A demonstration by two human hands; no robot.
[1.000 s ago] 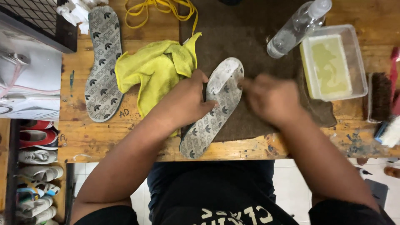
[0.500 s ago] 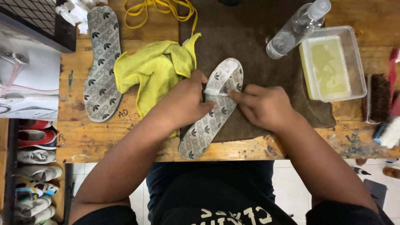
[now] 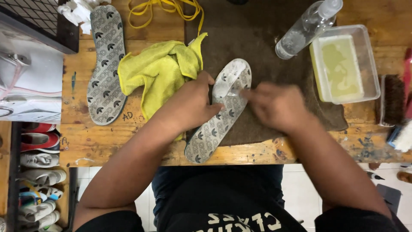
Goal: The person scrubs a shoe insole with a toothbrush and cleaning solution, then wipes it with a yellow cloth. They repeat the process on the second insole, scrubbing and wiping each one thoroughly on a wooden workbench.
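A grey patterned shoe insole (image 3: 219,116) lies slanted on a brown mat (image 3: 253,47) at the front of the wooden workbench. My left hand (image 3: 193,103) presses on the insole's left edge and holds it down. My right hand (image 3: 274,105) is blurred, with its fingers on the upper part of the insole; whether it holds anything small I cannot tell. The insole's top end looks wet and pale. A crumpled yellow cloth (image 3: 161,71) lies just left of my left hand, partly under my forearm.
A second insole (image 3: 105,64) lies at the left. A clear spray bottle (image 3: 307,25) and a plastic tub of yellowish liquid (image 3: 345,64) stand at the right, with brushes (image 3: 392,101) beyond. Yellow laces (image 3: 167,8) lie at the back. Shoes (image 3: 38,159) fill a rack at lower left.
My right hand has slid leftwards onto the insole and now rubs near its upper middle. My left hand and the insole have stayed nearly in place.
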